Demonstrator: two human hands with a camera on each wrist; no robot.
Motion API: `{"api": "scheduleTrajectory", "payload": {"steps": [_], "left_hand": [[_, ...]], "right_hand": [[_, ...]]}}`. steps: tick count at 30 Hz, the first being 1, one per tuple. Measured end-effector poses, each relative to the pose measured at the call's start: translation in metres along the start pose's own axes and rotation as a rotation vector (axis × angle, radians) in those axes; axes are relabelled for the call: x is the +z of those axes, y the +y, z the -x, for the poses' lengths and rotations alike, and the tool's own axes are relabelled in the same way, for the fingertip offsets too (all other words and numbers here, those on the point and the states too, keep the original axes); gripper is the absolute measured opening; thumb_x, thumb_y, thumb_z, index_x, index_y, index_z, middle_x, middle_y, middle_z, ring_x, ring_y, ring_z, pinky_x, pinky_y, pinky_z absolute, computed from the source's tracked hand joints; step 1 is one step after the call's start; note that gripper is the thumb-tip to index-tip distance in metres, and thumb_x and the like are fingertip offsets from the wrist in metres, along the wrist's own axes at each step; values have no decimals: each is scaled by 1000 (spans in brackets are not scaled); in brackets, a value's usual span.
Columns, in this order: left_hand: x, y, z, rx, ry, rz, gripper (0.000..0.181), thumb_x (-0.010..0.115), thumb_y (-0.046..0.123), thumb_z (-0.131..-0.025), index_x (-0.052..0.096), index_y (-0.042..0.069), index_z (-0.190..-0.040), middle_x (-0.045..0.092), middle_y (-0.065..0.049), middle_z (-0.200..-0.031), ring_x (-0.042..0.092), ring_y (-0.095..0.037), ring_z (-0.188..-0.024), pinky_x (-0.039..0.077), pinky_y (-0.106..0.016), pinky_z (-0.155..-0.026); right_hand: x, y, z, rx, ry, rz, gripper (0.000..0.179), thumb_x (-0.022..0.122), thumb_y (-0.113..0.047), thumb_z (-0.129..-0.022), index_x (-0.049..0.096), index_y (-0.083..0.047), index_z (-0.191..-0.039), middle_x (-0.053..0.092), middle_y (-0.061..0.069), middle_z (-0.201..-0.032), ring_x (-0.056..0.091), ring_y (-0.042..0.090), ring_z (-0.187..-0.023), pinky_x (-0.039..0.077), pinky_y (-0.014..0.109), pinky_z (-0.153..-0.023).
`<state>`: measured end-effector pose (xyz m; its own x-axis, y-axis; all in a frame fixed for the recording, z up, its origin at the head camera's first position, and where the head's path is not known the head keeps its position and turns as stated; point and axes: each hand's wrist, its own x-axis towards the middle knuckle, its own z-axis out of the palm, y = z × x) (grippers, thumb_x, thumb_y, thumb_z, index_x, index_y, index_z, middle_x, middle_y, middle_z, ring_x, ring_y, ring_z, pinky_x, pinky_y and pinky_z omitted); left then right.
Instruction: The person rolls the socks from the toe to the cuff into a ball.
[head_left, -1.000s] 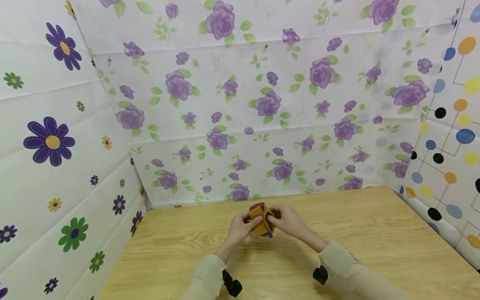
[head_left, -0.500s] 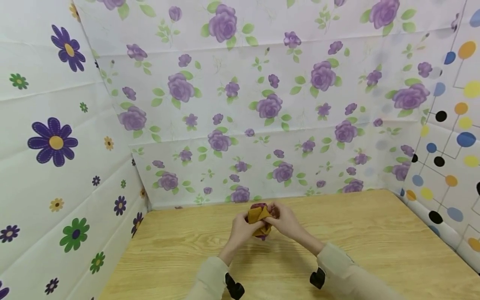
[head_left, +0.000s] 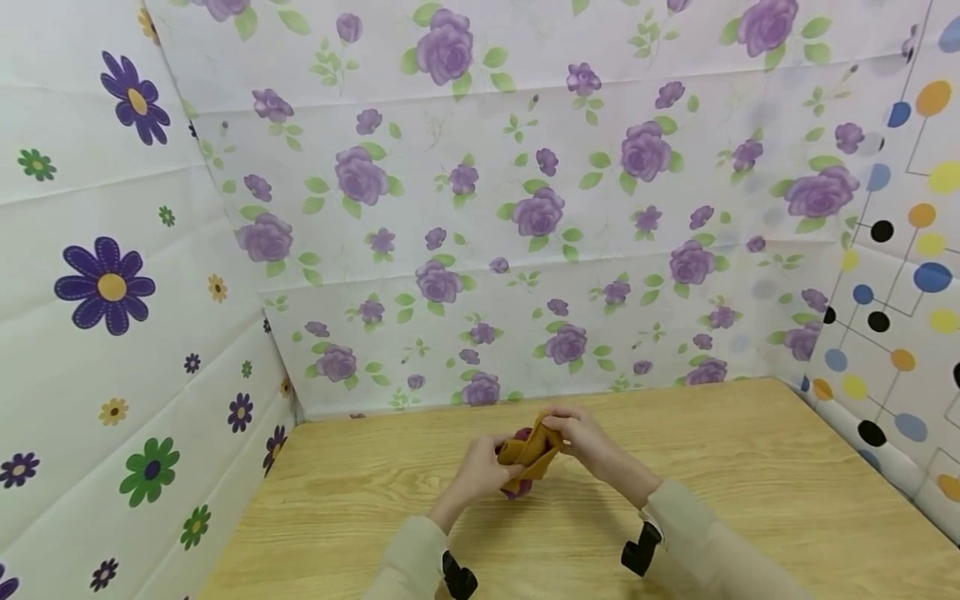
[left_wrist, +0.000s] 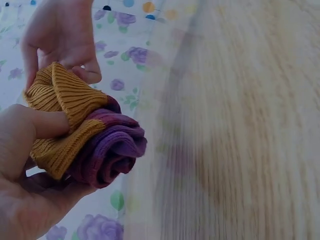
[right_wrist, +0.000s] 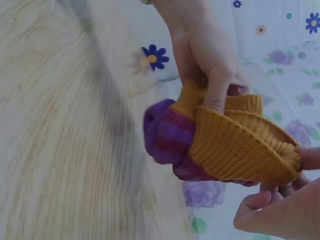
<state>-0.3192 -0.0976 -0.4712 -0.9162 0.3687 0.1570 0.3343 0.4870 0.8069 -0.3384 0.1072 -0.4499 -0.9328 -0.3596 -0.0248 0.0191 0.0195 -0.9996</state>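
Observation:
A rolled-up sock bundle (head_left: 530, 451) is held just above the table between both hands. Its ribbed mustard cuff (right_wrist: 232, 150) is stretched wide, and the purple and maroon striped roll (left_wrist: 117, 145) sticks out at one end. My left hand (head_left: 477, 471) grips the bundle, thumb pressed on the mustard cuff. With thumb and fingers, my right hand (head_left: 587, 439) pinches the far edge of that cuff. In the right wrist view the cuff gapes open between the hands. Whether one sock or a pair is rolled up, I cannot tell.
Beneath the hands lies a light wood-grain table (head_left: 360, 500). A purple-rose sheet (head_left: 450, 208) hangs behind it, with a daisy-print sheet (head_left: 172, 333) at the left and a dotted sheet (head_left: 900, 400) at the right.
The right hand has shifted from the bundle's upper front to its right side, drawing the cuff edge outward. The bundle now tilts, with its purple roll lower towards the person.

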Motion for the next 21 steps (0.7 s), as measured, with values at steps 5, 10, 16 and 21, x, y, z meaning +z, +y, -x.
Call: {"api": "scheduleTrajectory", "payload": {"steps": [5, 10, 16, 21], "left_hand": [[3, 5, 3, 124, -88, -142, 33, 71, 1, -85, 67, 6, -117, 71, -8, -105, 65, -11, -89, 53, -22, -72], [5, 9, 7, 354, -46, -339, 23, 71, 1, -84, 67, 8, -106, 69, -6, -102, 63, -11, -90, 52, -21, -76], [8, 10, 8, 459, 31, -335, 39, 72, -2, -82, 50, 8, -113, 67, -6, -102, 62, -15, -93, 52, -25, -79], [12, 10, 7, 537, 69, -341, 55, 74, -3, -80, 49, 10, -127, 71, -8, -108, 66, -17, -96, 54, -26, -81]], "right_hand": [[-5, -4, -4, -48, -84, 199, 19, 56, -18, -95, 68, -4, -97, 64, 3, -89, 57, 17, -75, 49, 33, -70], [-9, -6, -7, -91, -112, 377, 19, 60, -14, -94, 72, -1, -100, 70, 7, -91, 62, 16, -73, 52, 32, -66], [-12, -17, -9, -17, -73, 426, 17, 70, -17, -87, 76, -2, -92, 71, 0, -79, 57, 11, -64, 48, 28, -60], [-21, -24, -13, 96, -191, 349, 17, 70, -17, -86, 75, 0, -89, 67, -6, -67, 48, 5, -52, 40, 21, -52]]}}
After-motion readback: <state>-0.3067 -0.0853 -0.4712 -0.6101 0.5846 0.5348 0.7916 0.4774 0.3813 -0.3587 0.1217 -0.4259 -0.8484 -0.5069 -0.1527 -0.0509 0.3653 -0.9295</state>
